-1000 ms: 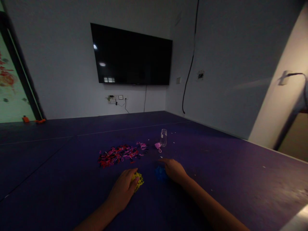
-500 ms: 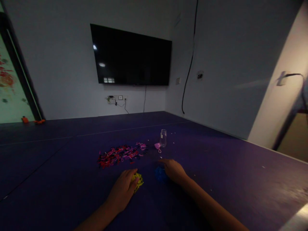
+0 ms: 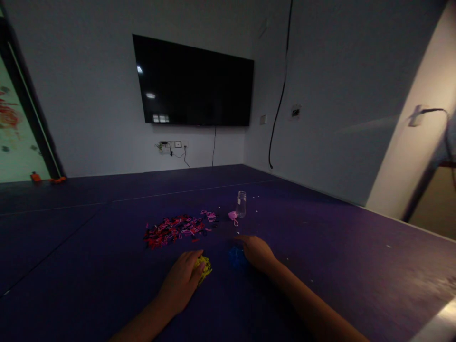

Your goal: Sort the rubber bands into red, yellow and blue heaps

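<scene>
My left hand (image 3: 181, 280) rests on the purple floor, fingers and thumb curved around a small heap of yellow rubber bands (image 3: 204, 270). Part of that heap is hidden under the hand. To its right, my right hand (image 3: 258, 251) reaches over a heap of blue rubber bands (image 3: 236, 256), fingers stretched out and touching its edge. Beyond both hands lies a loose spread of red, pink and dark rubber bands (image 3: 174, 230). A clear bottle (image 3: 241, 205) stands upright farther back, with a pink cap (image 3: 232, 215) with a loop beside its base.
Small white scraps (image 3: 256, 211) are scattered on the purple floor (image 3: 320, 237). A dark television (image 3: 195, 85) hangs on the far wall above sockets (image 3: 174, 145) and cords. A black cable (image 3: 280, 107) hangs down the right wall. Orange objects (image 3: 57, 180) lie by the door frame.
</scene>
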### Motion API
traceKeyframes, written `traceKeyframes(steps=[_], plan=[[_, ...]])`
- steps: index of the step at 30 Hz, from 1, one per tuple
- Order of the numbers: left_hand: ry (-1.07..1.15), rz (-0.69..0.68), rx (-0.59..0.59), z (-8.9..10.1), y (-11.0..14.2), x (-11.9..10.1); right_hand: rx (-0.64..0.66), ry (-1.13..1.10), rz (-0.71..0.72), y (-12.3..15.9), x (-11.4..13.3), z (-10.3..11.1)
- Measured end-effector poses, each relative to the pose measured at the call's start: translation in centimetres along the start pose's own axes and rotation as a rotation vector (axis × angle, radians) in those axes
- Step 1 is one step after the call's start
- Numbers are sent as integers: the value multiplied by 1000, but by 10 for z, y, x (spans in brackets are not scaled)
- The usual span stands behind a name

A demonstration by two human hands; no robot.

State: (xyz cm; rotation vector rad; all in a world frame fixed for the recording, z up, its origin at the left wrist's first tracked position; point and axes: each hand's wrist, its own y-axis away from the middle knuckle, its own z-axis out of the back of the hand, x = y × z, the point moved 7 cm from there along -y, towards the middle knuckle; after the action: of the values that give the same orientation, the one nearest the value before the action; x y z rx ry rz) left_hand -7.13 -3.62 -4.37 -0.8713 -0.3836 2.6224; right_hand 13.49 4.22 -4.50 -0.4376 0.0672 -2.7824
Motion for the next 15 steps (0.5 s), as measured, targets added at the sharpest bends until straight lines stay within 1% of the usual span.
traceKeyframes(steps=[4,8,15], plan=[[-2,3,5,1,0,-1,-17,-7,4,0,1,1],[3,-9,-10,2,1,-4,-12,7,-9,0,1,1],[7,-7,-11,2,1,-4,-14,-8,8,0,1,1]])
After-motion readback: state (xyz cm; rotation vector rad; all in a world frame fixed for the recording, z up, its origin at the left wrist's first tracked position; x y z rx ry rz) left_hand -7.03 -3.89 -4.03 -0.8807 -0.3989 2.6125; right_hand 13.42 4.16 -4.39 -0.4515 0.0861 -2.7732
